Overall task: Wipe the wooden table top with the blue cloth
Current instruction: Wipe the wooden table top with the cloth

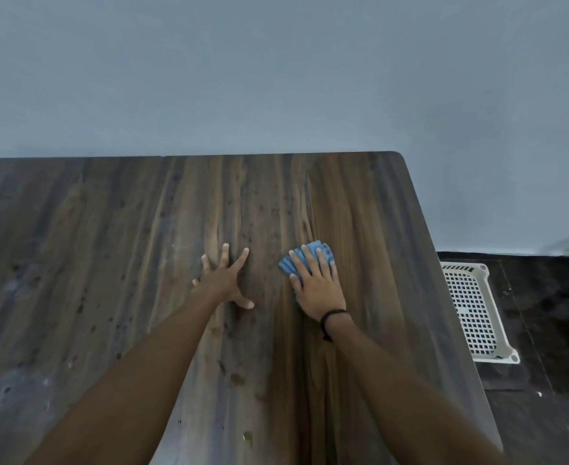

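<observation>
- Looks like a room in a home, plainly furnished; can't tell which room.
- Wall (276, 78): fills the upper half of frame, flat pale grey-blue paint, domestic finish.
- Table (108, 263): lower left and centre, dark wood-grain top, rounded corner at upper right, far edge against the wall, surface spotted and smudged.
- Floor (545, 414): lower right, dark glossy tiles, joints visible, dark strip where it meets the wall.
- Basket (471, 313): right of frame, white perforated plastic, household type, on the floor just beside the table edge, partly hidden by it.
- Cloth (286, 264): small, blue, under the flat right hand (316, 290), centre right; housework cue.
</observation>
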